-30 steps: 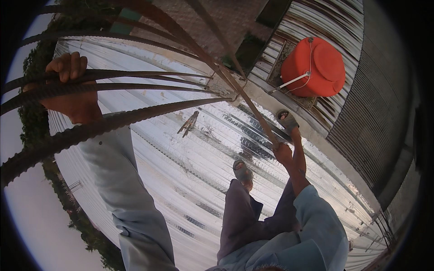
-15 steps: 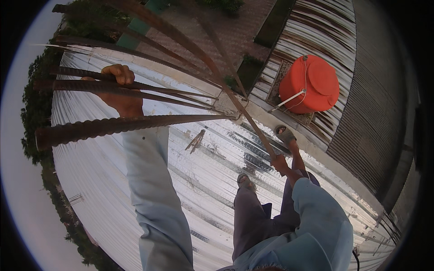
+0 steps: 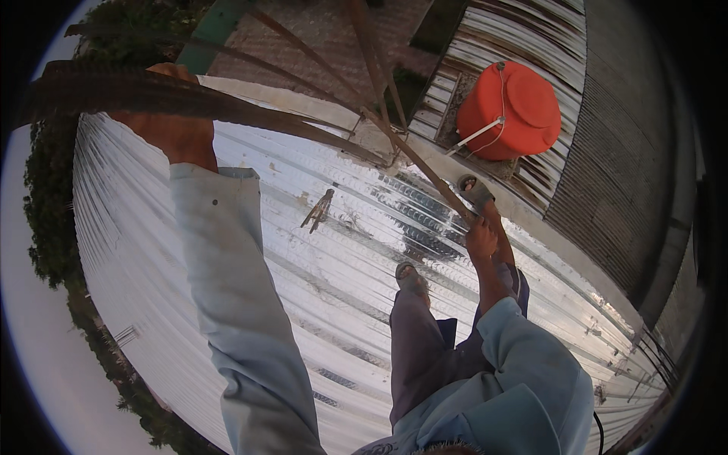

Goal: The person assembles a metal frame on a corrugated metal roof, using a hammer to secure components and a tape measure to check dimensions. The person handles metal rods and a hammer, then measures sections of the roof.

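Note:
At the upper left, my left hand is closed around dark ribbed rebar rods that rise from the concrete corner of the roof. The near rods are smeared by motion, and part of the fingers is behind them. My right hand grips the near end of a long brown bar, low by my right leg. This bar runs up and left toward the other rods; where its far end lies I cannot tell. A small rusty pair of pincers, legs spread, lies on the metal roof between my arms.
My sandalled feet stand on the corrugated roof near its concrete edge. Beyond that edge, a red water tank with a white pipe sits on a rusty lower roof. Further down are brick paving and trees.
My left hand and the rods near it have shifted up and left in view. My right hand has risen slightly, and its bar now lies at a different angle.

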Action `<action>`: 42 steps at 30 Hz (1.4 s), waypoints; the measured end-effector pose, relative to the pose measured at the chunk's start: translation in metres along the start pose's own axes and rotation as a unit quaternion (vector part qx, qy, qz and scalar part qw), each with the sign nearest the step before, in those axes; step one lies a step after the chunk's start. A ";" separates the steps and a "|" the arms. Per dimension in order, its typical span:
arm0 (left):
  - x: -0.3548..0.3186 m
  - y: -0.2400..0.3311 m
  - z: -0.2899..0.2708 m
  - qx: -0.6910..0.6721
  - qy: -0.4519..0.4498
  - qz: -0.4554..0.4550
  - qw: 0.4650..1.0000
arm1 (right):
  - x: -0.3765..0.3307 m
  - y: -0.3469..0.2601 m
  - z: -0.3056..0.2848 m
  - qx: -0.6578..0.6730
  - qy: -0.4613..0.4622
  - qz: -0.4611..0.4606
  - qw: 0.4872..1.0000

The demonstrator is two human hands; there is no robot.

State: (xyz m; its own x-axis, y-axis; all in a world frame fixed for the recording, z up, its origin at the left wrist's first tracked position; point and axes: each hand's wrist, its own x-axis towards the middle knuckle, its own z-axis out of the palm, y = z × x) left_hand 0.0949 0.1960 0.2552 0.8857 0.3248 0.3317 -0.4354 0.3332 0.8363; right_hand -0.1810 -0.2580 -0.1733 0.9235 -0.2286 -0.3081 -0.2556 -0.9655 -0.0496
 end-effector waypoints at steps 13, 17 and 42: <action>-0.013 0.011 0.016 0.083 0.106 0.013 0.991 | -0.025 -0.051 -0.063 0.062 -0.154 0.097 0.981; -0.015 0.005 0.042 0.128 0.117 0.038 0.984 | -0.012 -0.014 -0.043 -0.039 0.060 0.005 0.997; -0.017 0.005 0.034 0.161 0.140 0.037 0.976 | -0.126 0.136 -0.140 -0.037 -0.125 0.108 0.986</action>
State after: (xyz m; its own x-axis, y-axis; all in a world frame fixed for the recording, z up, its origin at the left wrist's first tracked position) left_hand 0.0827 0.1623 0.2683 0.7552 0.5818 0.3018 -0.3837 0.0190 0.9233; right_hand -0.2922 -0.3780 -0.0080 0.7483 -0.4015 -0.5280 -0.4087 -0.9060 0.1098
